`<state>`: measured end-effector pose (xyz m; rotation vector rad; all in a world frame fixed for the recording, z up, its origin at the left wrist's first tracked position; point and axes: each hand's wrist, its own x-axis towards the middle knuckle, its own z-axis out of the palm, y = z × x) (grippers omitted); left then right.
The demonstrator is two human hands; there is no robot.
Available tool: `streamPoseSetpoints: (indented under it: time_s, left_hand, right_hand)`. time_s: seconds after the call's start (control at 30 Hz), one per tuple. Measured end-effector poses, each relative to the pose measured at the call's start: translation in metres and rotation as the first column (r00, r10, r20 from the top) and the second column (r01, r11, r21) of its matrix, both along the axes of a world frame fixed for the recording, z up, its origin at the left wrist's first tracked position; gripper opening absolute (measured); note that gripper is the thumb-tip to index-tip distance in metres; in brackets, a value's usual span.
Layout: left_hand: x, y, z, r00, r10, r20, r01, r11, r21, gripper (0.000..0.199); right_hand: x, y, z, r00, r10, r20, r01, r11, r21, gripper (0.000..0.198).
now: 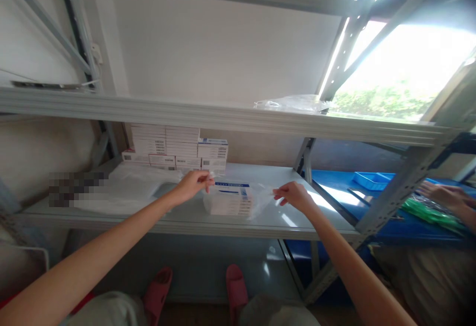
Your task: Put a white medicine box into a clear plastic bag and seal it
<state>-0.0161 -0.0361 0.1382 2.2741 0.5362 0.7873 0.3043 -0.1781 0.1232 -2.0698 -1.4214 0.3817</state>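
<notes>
A small stack of white boxes with blue print (228, 202) sits inside a clear plastic bag (260, 199) on the middle shelf. My left hand (195, 185) pinches the bag's film just left of the boxes. On the other side, my right hand (292, 196) grips the bag's right edge between thumb and fingers. The film is spread between both hands, with its right part reaching past the boxes. Flat white plastic bags (122, 187) lie on the shelf to the left of my left hand.
More white boxes (167, 142) are piled at the shelf's back left. A shelf beam (208, 115) crosses above my hands, with clear plastic (290, 103) on it. At right, another person's hands (442, 197) are over green items (431, 214) on a blue table, near a blue tray (372, 181).
</notes>
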Motion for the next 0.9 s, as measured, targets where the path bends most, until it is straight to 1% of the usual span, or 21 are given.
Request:
streamPoseSetpoints:
  time_s: [0.1, 0.17, 0.23, 0.3, 0.33, 0.4, 0.47, 0.5, 0.53, 0.57, 0.6, 0.63, 0.67, 0.73, 0.77, 0.8, 0.83, 0.9]
  left_hand:
    - [0.007, -0.006, 0.017, 0.998, -0.004, 0.067, 0.004, 1.000, -0.005, 0.024]
    - [0.013, -0.007, 0.021, 0.992, 0.052, 0.117, -0.053, 0.999, 0.000, 0.021]
    - [0.017, -0.006, 0.021, 0.971, 0.136, 0.195, -0.139, 0.990, 0.000, 0.019]
    - [0.021, -0.003, 0.018, 0.947, 0.179, 0.268, -0.175, 0.984, -0.038, 0.019]
    - [0.023, -0.002, 0.016, 0.943, 0.172, 0.286, -0.156, 0.985, -0.077, 0.019]
    - [0.027, 0.002, 0.014, 0.948, 0.107, 0.298, -0.056, 0.983, -0.174, 0.019]
    - [0.034, 0.006, 0.013, 0.954, 0.023, 0.299, 0.046, 0.975, -0.219, 0.017]
    - [0.038, 0.007, 0.013, 0.955, -0.005, 0.296, 0.068, 0.977, -0.203, 0.015]
    - [0.043, 0.008, 0.013, 0.958, -0.018, 0.286, 0.068, 0.984, -0.164, 0.012]
    - [0.048, 0.008, 0.014, 0.963, -0.019, 0.268, 0.049, 0.993, -0.106, 0.009]
    - [0.053, 0.008, 0.015, 0.970, -0.012, 0.242, 0.021, 0.999, -0.035, 0.005]
    - [0.058, 0.007, 0.017, 0.977, 0.001, 0.214, -0.010, 0.999, 0.042, 0.003]
    - [0.062, 0.005, 0.018, 0.983, 0.012, 0.182, -0.034, 0.992, 0.122, 0.003]
    - [0.068, 0.002, 0.022, 0.994, 0.016, 0.104, -0.044, 0.960, 0.275, 0.004]
    - [0.070, 0.001, 0.023, 0.998, 0.016, 0.060, -0.035, 0.944, 0.329, 0.005]
    - [0.071, 0.000, 0.024, 1.000, 0.016, 0.019, -0.022, 0.933, 0.359, 0.005]
    - [0.070, 0.000, 0.024, 1.000, 0.013, -0.013, -0.007, 0.933, 0.361, 0.004]
    - [0.067, 0.002, 0.023, 1.000, -0.012, -0.023, 0.018, 0.957, 0.291, 0.005]
  right_hand:
    - [-0.002, 0.002, 0.028, 0.998, 0.009, -0.057, -0.004, 0.997, 0.074, 0.032]
    - [-0.009, 0.009, 0.041, 0.988, 0.048, -0.147, -0.026, 0.989, 0.148, 0.033]
    - [-0.020, 0.017, 0.047, 0.960, 0.120, -0.252, -0.051, 0.964, 0.262, 0.033]
    - [-0.035, 0.026, 0.046, 0.908, 0.209, -0.362, -0.051, 0.916, 0.398, 0.033]
    - [-0.043, 0.030, 0.043, 0.878, 0.250, -0.408, -0.039, 0.888, 0.459, 0.032]
    - [-0.059, 0.037, 0.035, 0.814, 0.335, -0.476, -0.030, 0.841, 0.541, 0.033]
    - [-0.074, 0.045, 0.025, 0.726, 0.446, -0.524, -0.084, 0.813, 0.576, 0.043]
    - [-0.080, 0.050, 0.020, 0.679, 0.501, -0.537, -0.130, 0.802, 0.583, 0.050]
    - [-0.087, 0.056, 0.015, 0.638, 0.548, -0.541, -0.184, 0.791, 0.584, 0.057]
    - [-0.092, 0.062, 0.011, 0.614, 0.581, -0.534, -0.238, 0.782, 0.576, 0.062]
    - [-0.098, 0.069, 0.007, 0.612, 0.603, -0.512, -0.294, 0.774, 0.560, 0.064]
    - [-0.102, 0.076, 0.003, 0.628, 0.618, -0.473, -0.355, 0.769, 0.532, 0.063]
    - [-0.107, 0.084, -0.001, 0.652, 0.629, -0.424, -0.411, 0.763, 0.500, 0.059]
    - [-0.114, 0.099, -0.010, 0.692, 0.638, -0.339, -0.476, 0.755, 0.451, 0.040]
    - [-0.116, 0.105, -0.014, 0.708, 0.630, -0.319, -0.475, 0.759, 0.445, 0.031]
    - [-0.118, 0.110, -0.017, 0.723, 0.614, -0.317, -0.453, 0.767, 0.455, 0.028]
    - [-0.118, 0.114, -0.021, 0.737, 0.592, -0.328, -0.415, 0.778, 0.471, 0.031]
    - [-0.118, 0.116, -0.025, 0.766, 0.540, -0.348, -0.341, 0.801, 0.493, 0.039]
